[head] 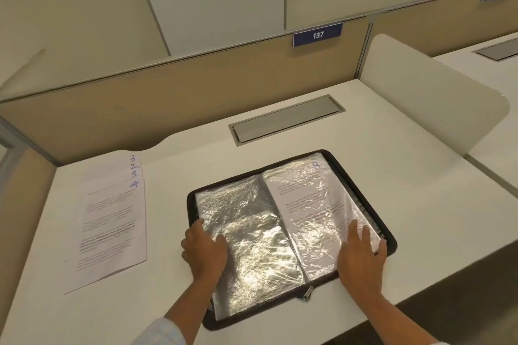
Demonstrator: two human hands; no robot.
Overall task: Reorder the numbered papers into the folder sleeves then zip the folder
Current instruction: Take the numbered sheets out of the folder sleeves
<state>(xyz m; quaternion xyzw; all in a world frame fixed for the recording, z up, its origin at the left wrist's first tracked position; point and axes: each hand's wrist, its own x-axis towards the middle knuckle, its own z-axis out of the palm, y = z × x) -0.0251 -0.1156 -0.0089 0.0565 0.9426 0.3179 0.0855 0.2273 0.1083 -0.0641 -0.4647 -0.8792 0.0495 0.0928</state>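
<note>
Folder open flat, spine front-to-back, far end slightly leftward

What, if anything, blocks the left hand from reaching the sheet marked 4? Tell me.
Nothing visible, so likely yes. The left hand rests on the folder; the sheet marked 4 lies uncovered atop its stack left of it.

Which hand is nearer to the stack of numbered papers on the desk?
Left. The left hand rests on the left sleeve of the folder, just right of the stack of numbered papers; the right hand lies on the right sleeve, farther away.
</note>
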